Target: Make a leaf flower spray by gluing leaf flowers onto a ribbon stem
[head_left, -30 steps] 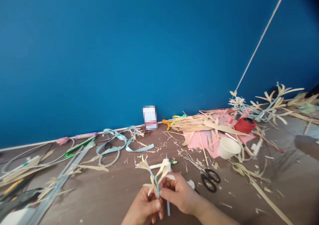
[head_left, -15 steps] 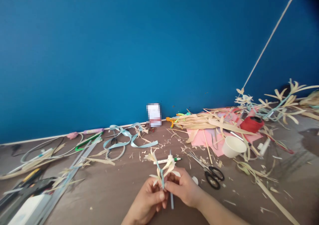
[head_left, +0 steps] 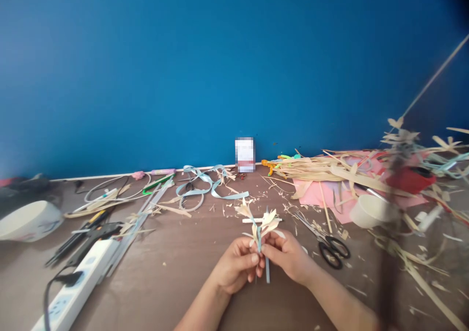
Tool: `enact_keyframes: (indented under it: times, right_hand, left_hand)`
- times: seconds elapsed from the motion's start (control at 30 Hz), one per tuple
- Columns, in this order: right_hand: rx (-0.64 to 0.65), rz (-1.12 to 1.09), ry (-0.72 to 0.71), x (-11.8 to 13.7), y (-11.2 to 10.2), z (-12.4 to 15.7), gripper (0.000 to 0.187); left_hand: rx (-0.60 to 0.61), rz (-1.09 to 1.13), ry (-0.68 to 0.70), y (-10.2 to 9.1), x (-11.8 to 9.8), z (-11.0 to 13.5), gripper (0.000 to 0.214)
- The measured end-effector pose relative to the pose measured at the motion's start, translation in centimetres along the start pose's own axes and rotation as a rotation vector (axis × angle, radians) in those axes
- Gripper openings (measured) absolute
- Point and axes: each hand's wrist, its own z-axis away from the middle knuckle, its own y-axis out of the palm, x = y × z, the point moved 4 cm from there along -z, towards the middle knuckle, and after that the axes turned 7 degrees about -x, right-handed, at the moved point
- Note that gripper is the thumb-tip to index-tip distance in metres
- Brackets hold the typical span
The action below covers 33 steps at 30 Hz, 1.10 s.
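Observation:
Between my two hands stands a sprig of cream, petal-like strips (head_left: pixel 270 220), its stem wrapped in light blue ribbon (head_left: pixel 259 239). My left hand (head_left: pixel 234 265) is closed, pinching the lower stem between thumb and fingers. From the other side, the fingers of my right hand (head_left: pixel 287 255) are closed on the same stem and the ribbon. A loose blue ribbon end (head_left: pixel 267 271) hangs below my right fingers. Behind the sprig lies a white pen (head_left: pixel 249 220), partly covered. Black-handled scissors (head_left: pixel 334 252) rest on the table to the right of my right hand.
At left are a white bowl (head_left: pixel 31 221), a glue gun (head_left: pixel 97 233) and a power strip (head_left: pixel 88 265) with a plug. Curled blue ribbon (head_left: pixel 198 192) lies at the back. Dried strips (head_left: pixel 311 168) and a paper cup (head_left: pixel 367 211) stand right. A dark blurred shape (head_left: pixel 390 262) crosses the right side.
My view has turned left, so the scene sits further right and the bowl and the strip's sockets now show. Both hands keep their hold on the sprig. The dark blur at right is new.

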Motion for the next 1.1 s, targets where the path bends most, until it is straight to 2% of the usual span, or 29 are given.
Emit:
enact_keyframes:
  times: [0.23, 0.47, 0.67, 0.9, 1.1]
  right_hand:
    - [-0.001, -0.006, 0.020, 0.3, 0.3, 0.0, 0.020]
    - [0.004, -0.013, 0.018, -0.1, 0.1, -0.1, 0.021]
    - [-0.027, 0.074, 0.005, -0.2, -0.1, -0.1, 0.019]
    - [-0.116, 0.261, -0.086, 0.3, -0.6, 0.1, 0.015]
    - [-0.275, 0.619, -0.252, 0.3, -1.4, 0.2, 0.014]
  left_hand:
    - [0.008, 0.008, -0.060, 0.0, 0.1, 0.1, 0.024]
    - [-0.025, -0.022, -0.039, -0.1, 0.0, 0.1, 0.029]
    - [-0.026, -0.002, -0.058, -0.1, 0.1, 0.1, 0.030]
    - [-0.216, -0.247, 0.115, -0.1, -1.0, 0.3, 0.026]
    - [-0.316, -0.349, 0.218, -0.1, -1.2, 0.2, 0.023]
